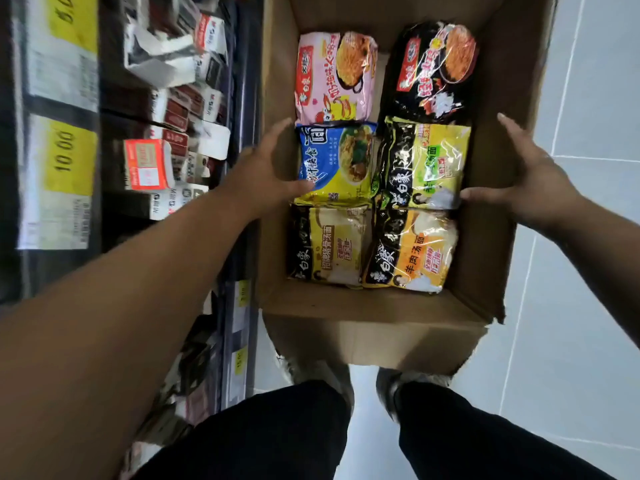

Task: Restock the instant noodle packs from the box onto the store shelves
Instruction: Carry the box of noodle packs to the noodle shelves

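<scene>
Now, with the colourful plastic instant noodle packs (334,164) lying flat in the open brown cardboard box (363,310) beside the store shelves (156,133), the left hand (266,168) and right hand (530,178) flank the middle row, fingers (277,131) spread and holding nothing, so best to clamp that row's outer edges firmly and lift level.

— What is reading clearly here?
— The yellow shelf price tag (65,152) is showing "10.00". The orange instant noodle pack (415,252) in the box is showing "白象" and "羊肉汤面".
</scene>
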